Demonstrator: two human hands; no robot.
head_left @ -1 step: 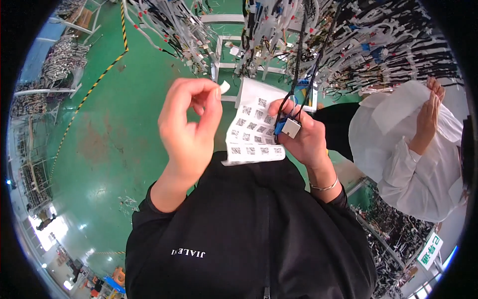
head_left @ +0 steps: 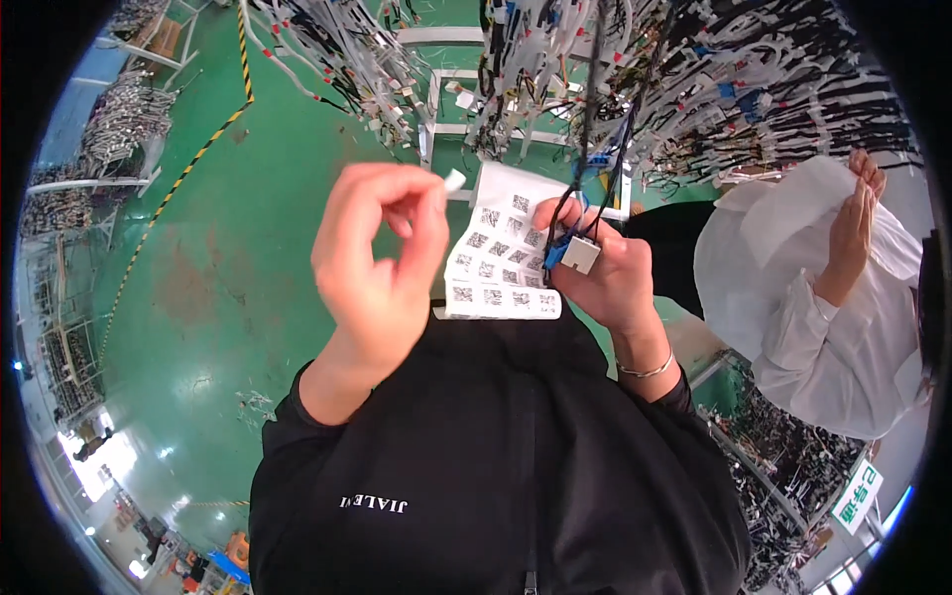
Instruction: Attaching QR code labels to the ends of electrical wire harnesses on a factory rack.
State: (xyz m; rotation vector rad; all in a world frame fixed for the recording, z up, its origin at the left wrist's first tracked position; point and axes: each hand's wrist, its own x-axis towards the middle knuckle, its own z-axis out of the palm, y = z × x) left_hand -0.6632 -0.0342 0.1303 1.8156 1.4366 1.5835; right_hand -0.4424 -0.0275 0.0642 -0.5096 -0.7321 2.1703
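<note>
Two bare hands worked close together above a black-clad chest. The left hand [head_left: 382,263] was raised, its grip pinched nearly closed on a small white sticker [head_left: 453,179] caught between thumb and forefinger, the other fingers curled loosely behind. The right hand [head_left: 605,273] had its grip closed around two things at once: a small pale rectangular connector [head_left: 580,254] with a blue plastic piece beside it, and the edge of a white sheet of labels [head_left: 501,260]. That sheet was glossy paper, curved like a scroll, printed with rows of small square black-and-white codes; it hung between the two hands, just right of the left thumb. Thin black wires [head_left: 595,129] rose from the connector to a dense rack of wire harnesses [head_left: 694,89], a tangle of white, black and blue cables with taped ends. A thin metal bracelet [head_left: 645,370] circled the right wrist, and black sleeves covered both forearms.

To the right stood another person in a white coat [head_left: 803,327], whose raised hand [head_left: 855,223] touched a white cloth or sheet. Below lay a smooth, shiny green floor [head_left: 238,258], scuffed in patches and crossed by a yellow-and-black striped line [head_left: 188,164]. More bundled harnesses hung on racks at the far left [head_left: 124,109].
</note>
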